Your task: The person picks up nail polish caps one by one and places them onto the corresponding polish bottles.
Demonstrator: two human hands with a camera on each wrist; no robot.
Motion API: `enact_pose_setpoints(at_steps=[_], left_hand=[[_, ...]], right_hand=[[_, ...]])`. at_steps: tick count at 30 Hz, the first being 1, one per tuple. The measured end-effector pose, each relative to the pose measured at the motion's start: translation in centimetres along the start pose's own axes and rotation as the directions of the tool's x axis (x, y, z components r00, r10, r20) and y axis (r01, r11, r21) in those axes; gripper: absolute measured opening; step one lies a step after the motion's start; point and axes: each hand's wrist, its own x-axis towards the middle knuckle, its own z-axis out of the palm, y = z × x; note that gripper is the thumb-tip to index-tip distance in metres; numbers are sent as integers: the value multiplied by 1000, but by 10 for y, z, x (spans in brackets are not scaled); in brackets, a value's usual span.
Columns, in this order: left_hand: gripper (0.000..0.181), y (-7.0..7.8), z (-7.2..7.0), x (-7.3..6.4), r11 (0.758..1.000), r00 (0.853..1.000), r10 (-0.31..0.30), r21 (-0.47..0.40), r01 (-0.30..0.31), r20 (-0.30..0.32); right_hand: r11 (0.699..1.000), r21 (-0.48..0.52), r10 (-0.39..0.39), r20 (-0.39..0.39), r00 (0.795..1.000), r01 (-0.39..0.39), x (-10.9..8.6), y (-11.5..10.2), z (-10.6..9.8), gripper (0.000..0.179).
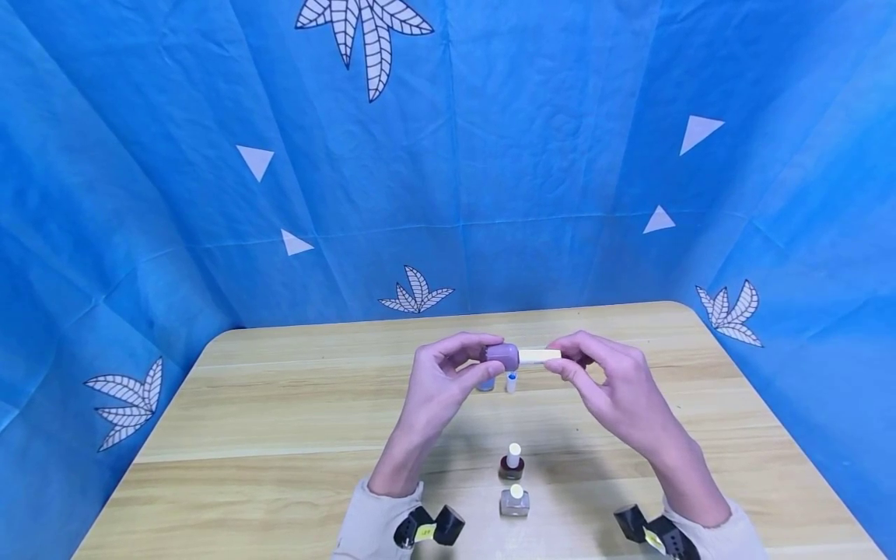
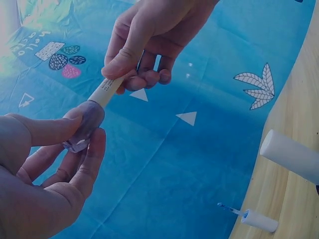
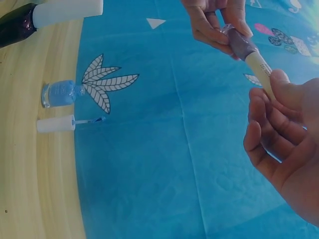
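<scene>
Above the table, my left hand (image 1: 435,381) grips a purple nail polish bottle (image 1: 502,357) between thumb and fingers. The bottle is tipped on its side, with its long cream-white cap (image 1: 537,355) toward the right. My right hand (image 1: 619,381) pinches the far end of that cap. In both wrist views the cap sits against the neck of the bottle. Behind the hands, an uncapped blue nail polish bottle (image 3: 61,93) stands on the table. Beside it stands a white cap (image 3: 56,124), its blue-tipped brush pointing up.
Nearer to me on the wooden table (image 1: 280,404) stand a dark red nail polish bottle (image 1: 512,469) and a greyish one (image 1: 515,505), both with white caps. A blue patterned cloth (image 1: 455,155) hangs behind the table and at its sides.
</scene>
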Motion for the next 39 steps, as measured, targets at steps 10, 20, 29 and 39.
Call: enact_pose_setpoints(at_steps=[10,20,29,39], left_hand=[[29,2,1,-2,999,999,30,-21,-29,36],[25,-7,2,2,997,998,69,37,-69,7],[26,-25,2,8,984,999,36,173,-38,15],[22,-46,-2,14,968,999,-31,252,22,30]], right_hand=[[1000,-22,10,36,999,-9,-1,0,-1,20],[985,66,160,11,987,-160,2,-2,4,14],[933,190,303,40,952,-305,-2,7,12,21],[886,282,358,89,930,-368,-5,21,27,19]])
